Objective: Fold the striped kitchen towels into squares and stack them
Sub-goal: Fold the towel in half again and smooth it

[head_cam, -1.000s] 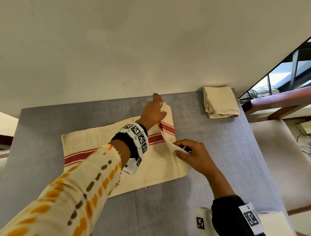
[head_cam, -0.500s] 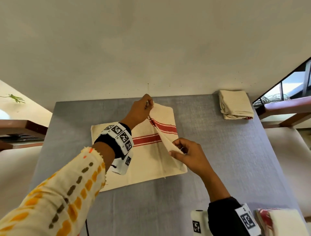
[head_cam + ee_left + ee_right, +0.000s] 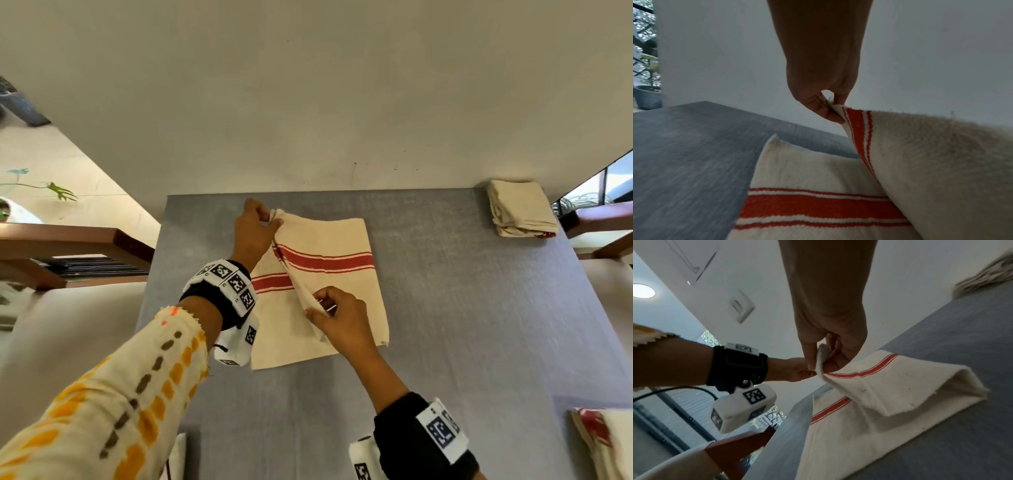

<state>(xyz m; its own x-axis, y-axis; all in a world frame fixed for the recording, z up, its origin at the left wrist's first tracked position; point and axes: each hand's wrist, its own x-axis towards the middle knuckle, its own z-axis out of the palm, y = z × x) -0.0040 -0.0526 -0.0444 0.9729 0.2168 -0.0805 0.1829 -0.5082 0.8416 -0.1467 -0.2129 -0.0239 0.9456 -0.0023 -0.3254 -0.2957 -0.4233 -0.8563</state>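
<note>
A cream kitchen towel with a red stripe (image 3: 329,263) lies on the grey table (image 3: 462,308), its right half lifted and carried over the left half. My left hand (image 3: 265,222) pinches the far corner of the raised flap (image 3: 835,112). My right hand (image 3: 325,308) pinches the near corner of the same flap (image 3: 821,363). The lower layer (image 3: 807,203) stays flat on the table. A stack of folded cream towels (image 3: 520,209) sits at the far right corner.
A wall runs along the table's far edge. Another folded striped towel (image 3: 606,442) lies at the near right edge. Wooden chair arms stand at the left (image 3: 68,240) and right (image 3: 603,219) of the table.
Both hands have carried the towel's right edge leftward over the lower layer, so the fold has grown wider. The head view has shifted too.
</note>
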